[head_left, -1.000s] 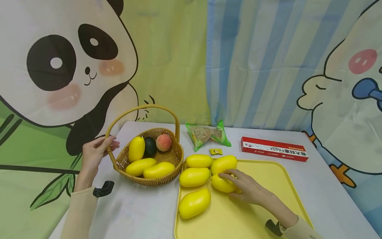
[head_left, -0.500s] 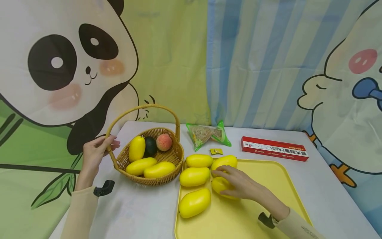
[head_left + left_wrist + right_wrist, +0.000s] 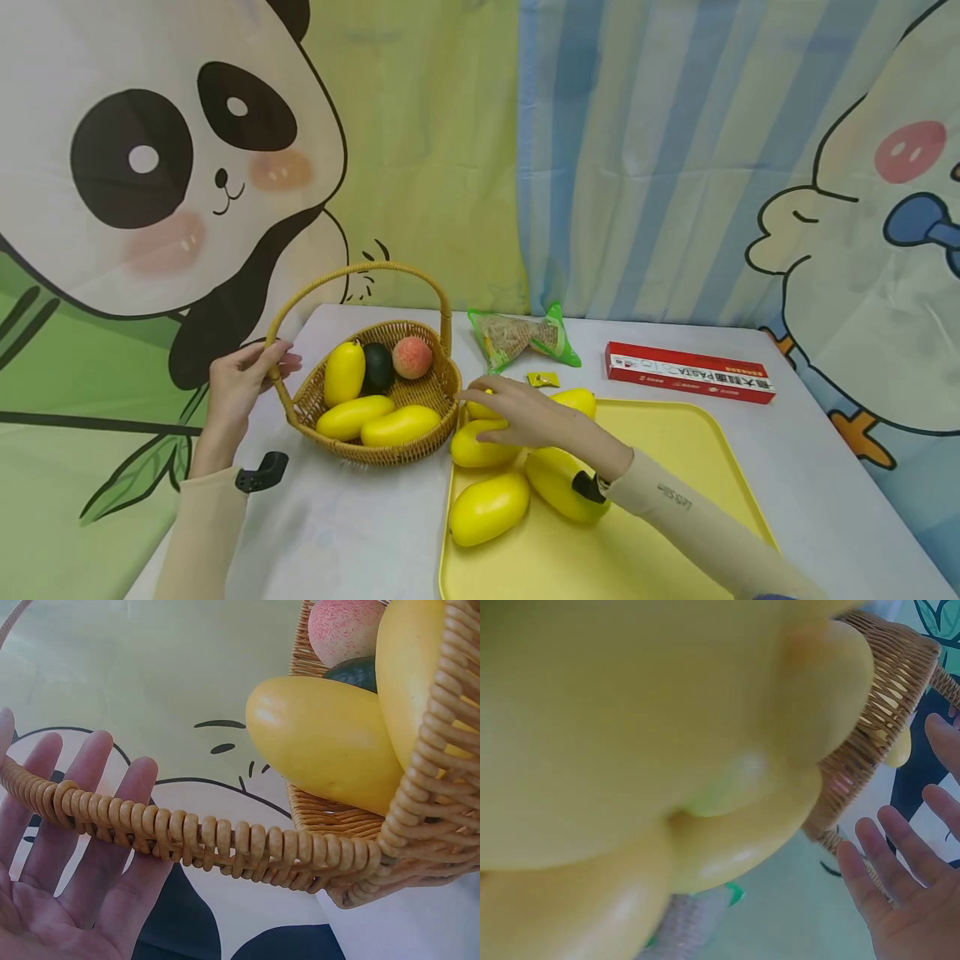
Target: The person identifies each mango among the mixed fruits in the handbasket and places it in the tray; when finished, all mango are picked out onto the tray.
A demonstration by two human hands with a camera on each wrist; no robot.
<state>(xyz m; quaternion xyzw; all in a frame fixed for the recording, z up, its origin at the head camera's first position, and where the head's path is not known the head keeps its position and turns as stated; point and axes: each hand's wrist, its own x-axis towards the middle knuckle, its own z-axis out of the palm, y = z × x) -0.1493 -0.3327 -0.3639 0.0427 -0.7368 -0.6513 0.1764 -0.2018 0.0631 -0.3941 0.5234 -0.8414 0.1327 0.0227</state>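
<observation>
The left hand (image 3: pixel 243 379) is at the left side of the arched handle (image 3: pixel 187 836) of a wicker basket (image 3: pixel 375 454). Its fingers lie nearly straight behind the handle in the left wrist view; the thumb is out of that view. Inside the basket are yellow mangoes (image 3: pixel 401 427), a dark green avocado-like fruit (image 3: pixel 377 369) and a peach (image 3: pixel 412 358). Over the mangoes on the yellow tray (image 3: pixel 675 500), the right hand (image 3: pixel 536 414) reaches left with extended fingers, partly covering a mango (image 3: pixel 476 446). Whether it touches that mango, I cannot tell. Blurred mangoes (image 3: pixel 742 840) fill much of the right wrist view.
Behind the tray lie a green-edged snack bag (image 3: pixel 521 337), a small yellow packet (image 3: pixel 543 380) and a red pasta box (image 3: pixel 690 372). Two more mangoes, a front left mango (image 3: pixel 489 510) and a turned mango (image 3: pixel 558 479), sit on the tray. A printed curtain (image 3: pixel 630 167) hangs behind the table.
The right hand has moved left across the tray, from the right-hand mangoes to the left-hand ones. One mango has turned and shifted toward the front. The left hand stays at the basket handle.
</observation>
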